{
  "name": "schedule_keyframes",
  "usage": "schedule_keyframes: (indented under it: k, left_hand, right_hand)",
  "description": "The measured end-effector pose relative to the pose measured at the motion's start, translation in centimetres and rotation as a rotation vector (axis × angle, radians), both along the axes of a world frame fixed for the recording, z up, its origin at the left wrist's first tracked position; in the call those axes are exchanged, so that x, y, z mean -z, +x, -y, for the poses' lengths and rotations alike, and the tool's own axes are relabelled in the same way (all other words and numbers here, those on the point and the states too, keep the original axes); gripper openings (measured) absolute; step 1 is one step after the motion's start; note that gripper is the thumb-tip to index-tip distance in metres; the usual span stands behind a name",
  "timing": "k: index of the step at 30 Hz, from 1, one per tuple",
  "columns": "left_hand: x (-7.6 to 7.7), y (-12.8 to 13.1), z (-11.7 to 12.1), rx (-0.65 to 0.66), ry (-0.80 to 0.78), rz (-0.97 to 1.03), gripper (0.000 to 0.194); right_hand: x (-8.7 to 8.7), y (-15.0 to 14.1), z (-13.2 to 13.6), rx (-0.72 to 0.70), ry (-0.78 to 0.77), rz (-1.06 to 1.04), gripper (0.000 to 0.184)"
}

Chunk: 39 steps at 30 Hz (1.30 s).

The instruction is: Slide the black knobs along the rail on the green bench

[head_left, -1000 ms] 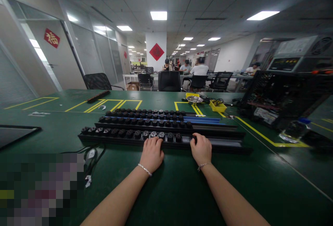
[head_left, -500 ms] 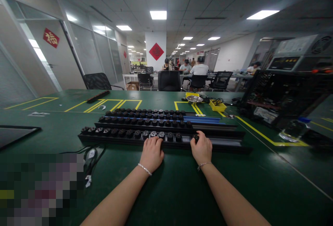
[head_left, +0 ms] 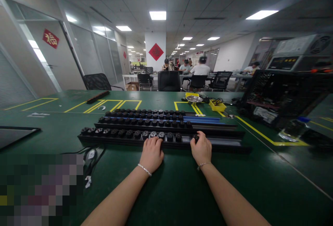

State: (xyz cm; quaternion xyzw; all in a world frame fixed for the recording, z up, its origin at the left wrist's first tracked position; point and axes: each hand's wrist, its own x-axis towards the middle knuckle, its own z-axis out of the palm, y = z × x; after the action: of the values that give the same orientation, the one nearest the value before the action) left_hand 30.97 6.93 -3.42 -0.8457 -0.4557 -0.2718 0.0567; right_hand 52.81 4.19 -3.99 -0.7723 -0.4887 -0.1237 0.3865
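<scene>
Long black power tracks lie side by side across the table, each bearing a row of black socket modules point(head_left: 129, 134). My left hand point(head_left: 151, 155) grips the near edge of the closest track point(head_left: 114, 142), its fingers bent over the edge beside the modules. Farther right, my right hand point(head_left: 202, 148) pinches a single black socket module point(head_left: 195, 138) at the same track, apart from the row. Bare silvery channel point(head_left: 223, 142) shows to the right of that hand. The fingers of both hands are partly hidden from this angle.
An open computer case point(head_left: 270, 97) and a clear bottle point(head_left: 293, 129) stand at the right. A metal bowl point(head_left: 194, 99) and a yellow bin point(head_left: 218, 106) sit at the back. Black cables point(head_left: 91, 160) lie on the left. Several people sit at far desks.
</scene>
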Motion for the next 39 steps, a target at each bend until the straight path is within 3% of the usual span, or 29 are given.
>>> schedule_keyframes:
  k: [39]
  left_hand:
    - [-0.26, -0.02, 0.22, -0.01, -0.025, 0.0, 0.04]
  right_hand:
    - [-0.78, -0.24, 0.08, 0.018, -0.089, -0.022, 0.032]
